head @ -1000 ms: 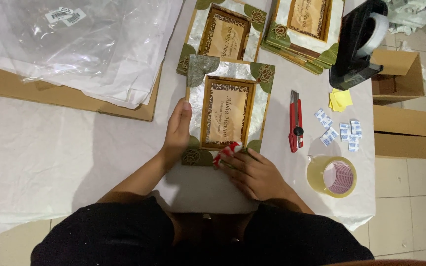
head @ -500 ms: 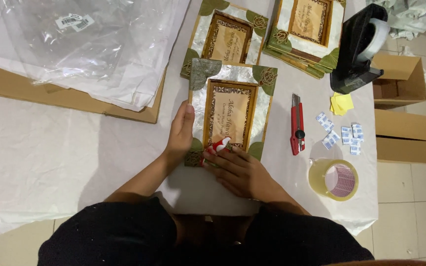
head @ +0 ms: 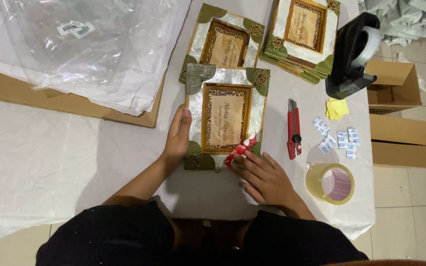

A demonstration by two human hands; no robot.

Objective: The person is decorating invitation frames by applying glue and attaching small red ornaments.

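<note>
- A rectangular wooden picture frame with a pearly white border and green leaf corners (head: pixel 225 118) is seen lying flat on the white-covered worktop (head: pixel 50 162), directly in front of the person.
- The left hand (head: pixel 177 135) is laid flat along the frame's left edge, fingers together and extended; nothing is clasped, the frame is only steadied.
- The right hand (head: pixel 267 178) is spread at the frame's lower right corner, and a small red-and-white sticker or tag (head: pixel 239 149) is pressed there under the fingertips; whether it is pinched cannot be told.
- The frame is judged stiff and fairly light, but its shell-like face looks brittle and smooth, so it is best taken by the two long wooden edges, not by the leaf corners.
- Two more frames of the same kind (head: pixel 223 42) are lying beyond it, partly overlapped.
- A red utility knife (head: pixel 293 129) is placed just right of the frame, with a clear tape roll (head: pixel 332 183) near the right hand and a black tape dispenser (head: pixel 352 56) further back.
</note>
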